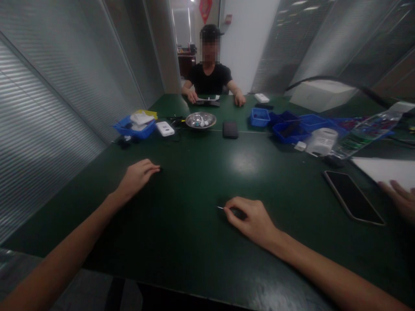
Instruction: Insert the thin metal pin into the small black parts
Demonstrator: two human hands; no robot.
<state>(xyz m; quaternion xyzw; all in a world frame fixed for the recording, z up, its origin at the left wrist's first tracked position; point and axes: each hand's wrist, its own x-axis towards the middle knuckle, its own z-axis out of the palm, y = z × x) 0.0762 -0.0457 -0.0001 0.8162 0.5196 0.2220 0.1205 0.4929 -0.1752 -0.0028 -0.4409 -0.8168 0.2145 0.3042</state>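
Note:
My left hand is over the left part of the dark green table. Its thumb and fingers pinch a small dark piece, too small to name. Nearer to me and further right, my right hand has thumb and forefinger closed on a thin, light-coloured pin. The pin's tip points left, toward the left hand; the rest is hidden in the fingers. A wide gap of tabletop lies between the two hands.
Ahead stand a metal bowl with small things, a black square object and blue trays. A blue basket is at left. A phone, a bottle and another person's hand are right. Someone sits opposite.

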